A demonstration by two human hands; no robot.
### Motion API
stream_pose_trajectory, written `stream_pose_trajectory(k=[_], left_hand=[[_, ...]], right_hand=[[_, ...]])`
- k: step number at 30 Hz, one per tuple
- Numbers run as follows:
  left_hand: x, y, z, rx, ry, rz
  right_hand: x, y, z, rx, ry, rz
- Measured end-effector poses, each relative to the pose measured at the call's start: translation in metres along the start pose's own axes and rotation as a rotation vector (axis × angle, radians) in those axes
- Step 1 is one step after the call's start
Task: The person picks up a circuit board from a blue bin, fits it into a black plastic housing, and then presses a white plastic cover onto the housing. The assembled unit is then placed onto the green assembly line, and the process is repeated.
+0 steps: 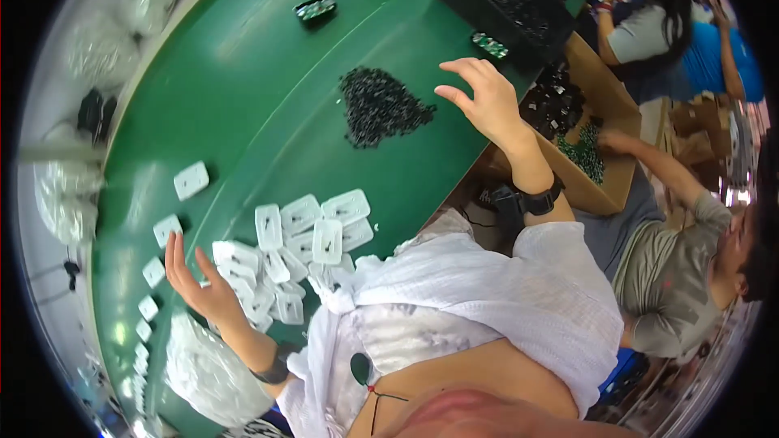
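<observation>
My left hand [203,288] is open, fingers stretched out, with its fingertips over or against a small white plastic tray [166,229] on the green table; I cannot tell if they touch. Beside that hand lies a heap of similar white trays [328,242], several with a small dark piece inside. Raised above the table's near edge, my right hand [484,105] has thumb and fingers apart and nothing visible between them. To its left spreads a pile of small black parts [380,107]. A green circuit board piece [489,45] lies just beyond it.
A black bin [479,2] of dark parts stands at the far right. Below it, a co-worker's hand [621,142] reaches into a cardboard box [621,182]. White trays line the left side near a clear plastic bag [207,373]. Board pieces [315,9] lie at the back.
</observation>
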State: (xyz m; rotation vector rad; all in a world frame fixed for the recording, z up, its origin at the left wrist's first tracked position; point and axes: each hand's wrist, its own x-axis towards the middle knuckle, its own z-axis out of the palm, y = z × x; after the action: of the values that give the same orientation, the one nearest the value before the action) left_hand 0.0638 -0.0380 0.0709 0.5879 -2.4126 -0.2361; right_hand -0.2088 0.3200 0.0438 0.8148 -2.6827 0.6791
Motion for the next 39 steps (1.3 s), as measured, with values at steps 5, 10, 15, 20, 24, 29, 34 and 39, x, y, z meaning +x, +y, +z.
stream_pose_trajectory(k=[5,10,15,20,24,29,34,39], left_hand=[[-0.018,0.002,0.001,-0.042,-0.015,-0.029],[-0.024,0.003,-0.010,-0.052,-0.042,-0.057],[-0.033,-0.004,-0.008,-0.054,-0.085,-0.096],[-0.042,-0.012,0.002,-0.056,-0.152,-0.123],[-0.043,-0.023,0.012,-0.015,-0.181,-0.152],[-0.039,-0.008,0.029,-0.037,-0.249,-0.081],[-0.039,0.027,0.042,0.105,-0.382,0.057],[-0.047,0.024,0.050,0.061,-0.435,0.092]], right_hand=[[0.000,-0.027,0.022,0.110,-0.091,-0.166],[0.015,-0.020,0.023,0.091,-0.008,-0.143],[-0.005,0.014,0.028,0.103,-0.041,0.053],[-0.024,-0.006,0.027,0.220,-0.319,0.122],[-0.022,-0.008,0.048,0.215,-0.237,0.024],[-0.011,-0.013,0.064,0.268,-0.196,-0.016],[-0.011,-0.022,0.061,0.218,-0.156,-0.011],[0.002,-0.030,0.044,0.147,-0.126,-0.076]])
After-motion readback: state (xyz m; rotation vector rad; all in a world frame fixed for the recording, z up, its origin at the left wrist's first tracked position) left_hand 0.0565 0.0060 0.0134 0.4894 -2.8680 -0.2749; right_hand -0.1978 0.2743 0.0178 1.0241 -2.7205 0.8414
